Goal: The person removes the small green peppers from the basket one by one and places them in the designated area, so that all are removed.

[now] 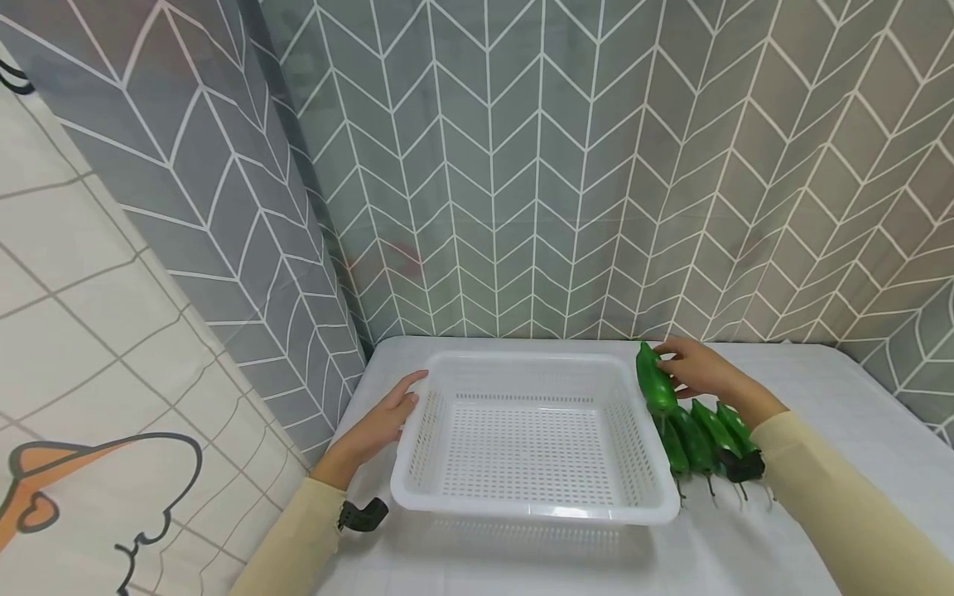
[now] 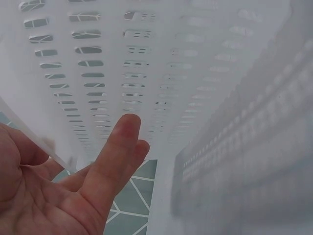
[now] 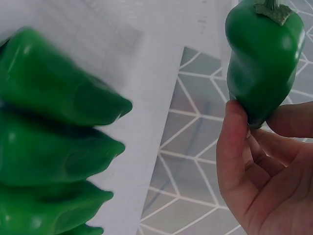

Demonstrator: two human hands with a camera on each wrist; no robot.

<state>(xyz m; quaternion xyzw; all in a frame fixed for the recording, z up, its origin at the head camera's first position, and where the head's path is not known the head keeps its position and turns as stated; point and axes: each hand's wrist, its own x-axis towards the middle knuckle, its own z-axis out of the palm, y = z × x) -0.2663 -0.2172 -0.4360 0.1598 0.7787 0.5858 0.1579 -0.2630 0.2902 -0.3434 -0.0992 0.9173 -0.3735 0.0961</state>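
Note:
A white plastic basket with slotted walls stands on the table in the head view. My left hand holds it at the left rim; in the left wrist view two fingers extend along the slotted outer wall. My right hand is just past the right rim and pinches a green pepper by its tapered end between thumb and fingers. In the right wrist view this pepper hangs with its stem end up. Below that hand, several more green peppers lie in a row.
A white cloth covers the table. Grey chevron-patterned curtain closes off the back, and a white checked curtain hangs along the left. Black wrist cameras sit at both wrists.

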